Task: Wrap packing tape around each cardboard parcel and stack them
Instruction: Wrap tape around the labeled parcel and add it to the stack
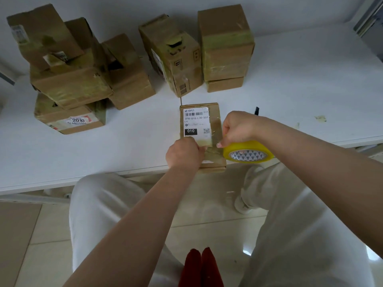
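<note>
A flat cardboard parcel [215, 121] with a white shipping label lies at the front edge of the white table [290, 96], its near end sticking out over the edge. My left hand [183, 152] presses on the parcel's near left part, fingers curled onto the label's lower corner. My right hand [236, 127] grips a yellow roll of packing tape [247, 155] beside the parcel's right edge. A clear strip of tape runs from the roll across the parcel top.
A messy heap of taped boxes [78, 79] fills the table's back left. Two taller stacks [178, 59] [226, 46] stand behind the parcel. A tape scrap [320, 118] lies to the right. My legs and the tiled floor are below.
</note>
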